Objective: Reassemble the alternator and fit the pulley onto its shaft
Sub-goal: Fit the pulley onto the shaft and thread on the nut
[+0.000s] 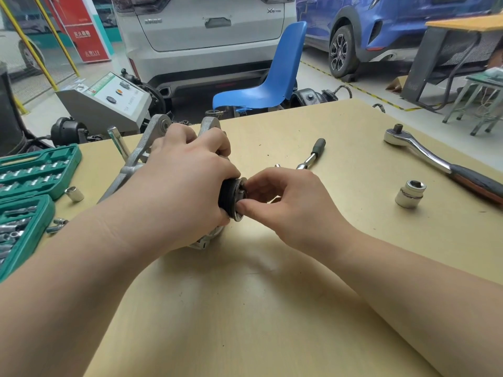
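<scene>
Left hand (187, 170) clamps the heavy, rigid alternator (141, 156); right hand (283, 205) pinches the pulley (231, 198) by its rim.

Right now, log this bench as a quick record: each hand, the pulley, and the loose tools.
left hand: grips the alternator, steadying it on the table
right hand: fingertips pinch at the pulley's face
pulley: dark, grooved, at the alternator's front
ratchet: lying far right
loose socket: upright near the ratchet
socket set: open, left edge
</scene>
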The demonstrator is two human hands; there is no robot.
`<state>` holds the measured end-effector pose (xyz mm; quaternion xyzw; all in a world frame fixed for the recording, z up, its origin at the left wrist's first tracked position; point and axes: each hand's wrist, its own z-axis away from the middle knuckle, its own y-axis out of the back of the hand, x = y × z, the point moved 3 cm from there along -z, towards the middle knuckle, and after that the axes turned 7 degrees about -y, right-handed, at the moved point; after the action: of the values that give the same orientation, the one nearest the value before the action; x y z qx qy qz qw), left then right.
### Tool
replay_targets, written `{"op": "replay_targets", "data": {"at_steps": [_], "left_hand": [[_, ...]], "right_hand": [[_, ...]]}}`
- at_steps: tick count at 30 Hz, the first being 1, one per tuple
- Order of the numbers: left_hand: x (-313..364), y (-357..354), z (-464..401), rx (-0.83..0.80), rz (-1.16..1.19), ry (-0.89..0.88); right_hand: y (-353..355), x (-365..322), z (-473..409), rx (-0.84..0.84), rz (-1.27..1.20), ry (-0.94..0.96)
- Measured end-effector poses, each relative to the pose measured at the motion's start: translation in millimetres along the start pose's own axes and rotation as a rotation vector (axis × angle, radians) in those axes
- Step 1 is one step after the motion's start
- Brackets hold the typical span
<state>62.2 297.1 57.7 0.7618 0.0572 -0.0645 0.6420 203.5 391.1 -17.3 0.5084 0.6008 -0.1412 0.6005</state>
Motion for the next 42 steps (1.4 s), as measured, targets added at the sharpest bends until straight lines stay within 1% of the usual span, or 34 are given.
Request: {"op": "replay_targets", "data": {"at_steps": [7,14,18,20,27,33,38,42], "left_hand": [[1,0,1,0.010,-0.001,0.000],[-1,0,0,0.009,0.000,-0.005],[-1,-1,1,0.025,0.025,-0.004],[-1,-1,1,0.028,0.026,-0.006],[-2,-1,1,0.029,0.012,-0.010],[0,-1,1,0.024,0.006,-0.009],[0,-1,0,0.017,-0.003,-0.005],[-1,-2,1,0.026,0.001,-0.008]], "right_hand": [[-2,6,-4,-0.054,-0.061,-0.111],[3,3,-4,-0.099,0.009,-0.080],[-7,4,-1,-0.225,0.053,-0.175],[-14,4,1,-0.250,0.032,-0.185],[-6,8,-6,-0.153,-0.080,-0.216],[-9,7,-4,-0.130,-0.135,-0.194],[-7,3,-2,-0.093,-0.237,-0.157],[-6,2,-1,-0.100,-0.274,-0.144]]}}
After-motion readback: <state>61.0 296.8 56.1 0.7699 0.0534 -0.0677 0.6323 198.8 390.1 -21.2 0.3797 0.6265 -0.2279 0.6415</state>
